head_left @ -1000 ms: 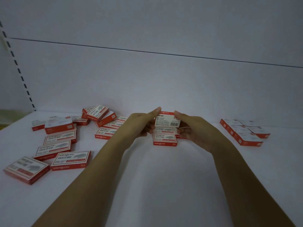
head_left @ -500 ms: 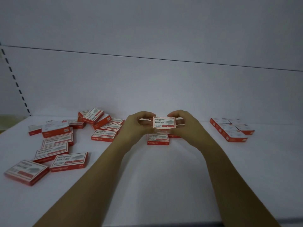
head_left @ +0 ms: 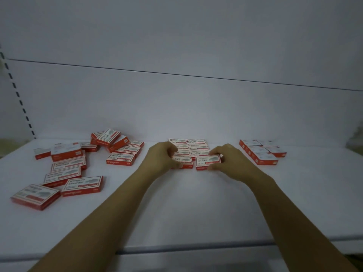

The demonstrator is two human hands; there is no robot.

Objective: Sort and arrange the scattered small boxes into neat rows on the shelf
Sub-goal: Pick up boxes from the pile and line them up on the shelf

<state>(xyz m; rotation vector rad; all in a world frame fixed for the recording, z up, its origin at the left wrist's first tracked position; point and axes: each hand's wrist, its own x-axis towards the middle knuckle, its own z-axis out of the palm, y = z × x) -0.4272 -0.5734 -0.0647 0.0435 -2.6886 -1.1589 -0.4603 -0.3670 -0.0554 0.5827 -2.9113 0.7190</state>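
Small red and white boxes lie on a white shelf (head_left: 186, 205). A neat two-column block of boxes (head_left: 197, 147) sits at the middle back. My right hand (head_left: 229, 160) pinches one box (head_left: 208, 161), slightly tilted, at the block's front right corner. Just left of it, my left hand (head_left: 162, 157) curls its fingers and thumb round the block's front left box (head_left: 184, 163). Several scattered boxes (head_left: 74, 185) lie loose and partly piled on the left side.
A second tidy group of boxes (head_left: 261, 153) sits at the back right. The shelf's back panel (head_left: 186, 107) rises right behind the rows. A perforated upright (head_left: 19, 103) runs along the far left. The shelf's front edge (head_left: 196, 249) lies under my forearms.
The box held up in both hands has come down to the block's front right corner. My left hand has left it and now holds the neighbouring box. The view has shifted slightly.
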